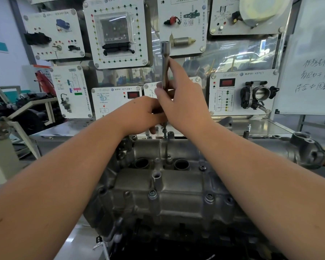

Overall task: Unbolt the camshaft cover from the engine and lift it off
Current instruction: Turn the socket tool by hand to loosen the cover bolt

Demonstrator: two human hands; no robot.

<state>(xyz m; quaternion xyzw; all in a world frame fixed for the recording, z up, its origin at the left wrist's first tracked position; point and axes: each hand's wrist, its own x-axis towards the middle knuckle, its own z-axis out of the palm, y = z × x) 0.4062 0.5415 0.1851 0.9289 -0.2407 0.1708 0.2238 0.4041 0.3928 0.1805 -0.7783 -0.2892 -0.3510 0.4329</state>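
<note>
— What did we have in our hands at that moment?

— Both hands were together, above the far edge of the cover. Our right hand [180, 96] held a long metal socket tool [165, 62] upright; the fingers were curled round its lower part and the forefinger lay along the shaft. The open end of the tool pointed up.

— And the left one?

— Our left hand [144, 113] touched the right one from below. Its fingers were curled round something under the tool, but we could not tell exactly what, because the right hand hid it. A thin bolt [164, 131] showed just under the two hands, standing over the far edge of the cover.

— Where was the cover itself?

— The grey metal cover [176, 186] sat on the engine [204, 239], directly below our forearms. Two round openings [180, 164] were in its middle. Some bolts [152, 194] were in place along the near side.

— What stood behind?

— A steel table [270, 126], and behind it white training boards [114, 32] with car parts. One board carried a throttle body [259, 94]. At the right there was a whiteboard [315, 57] with handwriting.
</note>
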